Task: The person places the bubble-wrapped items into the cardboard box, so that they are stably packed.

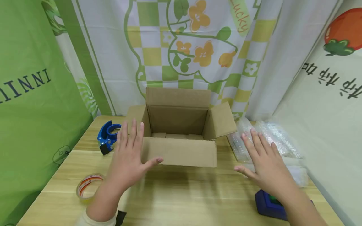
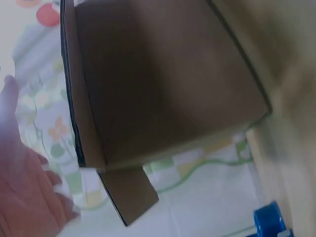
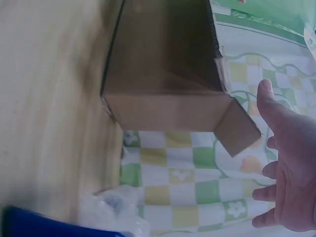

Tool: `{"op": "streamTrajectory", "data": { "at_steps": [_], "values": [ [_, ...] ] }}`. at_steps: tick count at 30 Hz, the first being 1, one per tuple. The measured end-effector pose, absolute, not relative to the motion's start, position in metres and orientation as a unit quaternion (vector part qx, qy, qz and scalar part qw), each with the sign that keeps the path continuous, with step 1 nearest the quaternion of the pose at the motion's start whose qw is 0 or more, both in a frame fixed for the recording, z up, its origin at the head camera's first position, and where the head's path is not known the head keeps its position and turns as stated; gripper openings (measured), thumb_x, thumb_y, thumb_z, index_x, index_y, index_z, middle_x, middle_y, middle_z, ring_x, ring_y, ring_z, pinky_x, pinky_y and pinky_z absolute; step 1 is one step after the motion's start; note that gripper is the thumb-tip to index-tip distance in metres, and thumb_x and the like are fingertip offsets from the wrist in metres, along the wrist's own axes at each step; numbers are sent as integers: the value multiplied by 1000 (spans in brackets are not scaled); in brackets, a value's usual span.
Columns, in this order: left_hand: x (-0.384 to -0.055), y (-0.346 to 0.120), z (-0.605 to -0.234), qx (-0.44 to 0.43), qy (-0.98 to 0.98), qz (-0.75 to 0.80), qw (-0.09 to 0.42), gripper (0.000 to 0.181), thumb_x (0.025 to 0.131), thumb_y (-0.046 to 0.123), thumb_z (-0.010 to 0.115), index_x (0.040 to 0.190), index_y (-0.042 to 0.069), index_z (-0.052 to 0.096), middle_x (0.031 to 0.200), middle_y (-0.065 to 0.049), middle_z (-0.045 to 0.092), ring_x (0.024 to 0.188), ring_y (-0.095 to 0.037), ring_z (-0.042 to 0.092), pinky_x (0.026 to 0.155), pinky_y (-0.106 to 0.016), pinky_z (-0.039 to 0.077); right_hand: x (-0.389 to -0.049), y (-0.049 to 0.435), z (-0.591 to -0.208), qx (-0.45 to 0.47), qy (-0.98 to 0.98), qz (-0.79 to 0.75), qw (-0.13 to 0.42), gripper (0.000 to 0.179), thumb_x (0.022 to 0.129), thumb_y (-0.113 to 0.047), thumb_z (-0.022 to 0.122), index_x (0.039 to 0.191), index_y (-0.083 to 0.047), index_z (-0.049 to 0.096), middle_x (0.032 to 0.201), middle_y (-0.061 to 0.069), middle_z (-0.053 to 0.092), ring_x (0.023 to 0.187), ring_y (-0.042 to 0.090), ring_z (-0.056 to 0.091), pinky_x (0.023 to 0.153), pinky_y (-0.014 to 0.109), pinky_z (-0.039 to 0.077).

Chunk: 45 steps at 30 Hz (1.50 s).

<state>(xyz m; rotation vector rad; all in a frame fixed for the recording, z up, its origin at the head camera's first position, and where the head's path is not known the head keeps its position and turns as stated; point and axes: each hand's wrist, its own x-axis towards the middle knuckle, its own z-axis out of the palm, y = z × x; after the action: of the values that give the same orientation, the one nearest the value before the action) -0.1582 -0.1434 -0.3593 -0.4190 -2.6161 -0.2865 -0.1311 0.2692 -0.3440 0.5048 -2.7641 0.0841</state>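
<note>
An open cardboard box (image 1: 179,152) stands on the wooden table, its flaps spread outward and its inside showing bare cardboard. My left hand (image 1: 128,157) hovers at the box's left side with straight fingers, overlapping the left flap in the head view. On the other side, my right hand (image 1: 267,163) is held over the table with fingers and thumb spread, holding nothing. In the left wrist view the box (image 2: 163,79) fills the middle, and the left hand (image 2: 29,187) is apart from it. The right wrist view likewise shows a gap between the right hand (image 3: 296,163) and the box (image 3: 168,111).
A blue tape dispenser (image 1: 105,135) lies at the table's back left, with a roll of clear tape (image 1: 82,188) nearer. Bubble-wrapped items (image 1: 277,138) lie at the back right. A dark blue container (image 1: 266,205) with something green inside sits partly under the right forearm. Printed curtains (image 1: 198,72) hang behind.
</note>
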Motion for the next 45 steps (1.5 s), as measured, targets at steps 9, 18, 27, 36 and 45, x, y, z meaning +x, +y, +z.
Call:
{"op": "streamTrajectory", "data": {
  "at_steps": [9, 18, 27, 36, 45],
  "values": [
    [-201, -157, -342, -185, -954, -142, 186, 113, 83, 78, 50, 159, 14, -2, 166, -5, -5, 153, -30, -5, 122, -53, 14, -132, 290, -316, 183, -966, 77, 167, 102, 87, -52, 68, 160, -18, 5, 165, 12, -5, 148, 48, 10, 117, 66, 4],
    [-216, -162, -354, -142, -969, -178, 98, 119, 77, 85, 48, 159, 14, 1, 166, -5, 0, 153, -29, 3, 117, -57, 24, -139, 321, -287, 154, -970, 126, 140, 91, 88, -48, 70, 157, -12, 24, 154, 24, 33, 139, 51, 28, 113, 66, 19],
    [-215, -158, -359, -114, -963, -236, 67, 124, 73, 84, 55, 159, 15, -3, 166, -6, 0, 149, -39, 17, 109, -61, 34, -153, 362, -302, 115, -986, 113, 36, 88, 88, -55, 66, 150, -1, 35, 144, 31, 41, 130, 54, 35, 101, 70, 31],
    [-215, -158, -362, -99, -956, -266, 70, 125, 72, 82, 59, 159, 19, -5, 166, -5, 1, 148, -42, 20, 109, -63, 33, -165, 395, -348, 115, -985, 99, -80, 71, 83, -43, 75, 135, 1, 54, 135, 35, 50, 124, 60, 40, 94, 72, 37],
    [-214, -155, -363, -99, -956, -265, 74, 126, 72, 81, 61, 159, 16, -3, 166, -6, 2, 147, -43, 21, 108, -63, 33, -172, 411, -380, 113, -983, 79, -124, 62, 73, -28, 83, 123, 3, 63, 125, 37, 55, 115, 60, 48, 92, 69, 41]
  ]
}}
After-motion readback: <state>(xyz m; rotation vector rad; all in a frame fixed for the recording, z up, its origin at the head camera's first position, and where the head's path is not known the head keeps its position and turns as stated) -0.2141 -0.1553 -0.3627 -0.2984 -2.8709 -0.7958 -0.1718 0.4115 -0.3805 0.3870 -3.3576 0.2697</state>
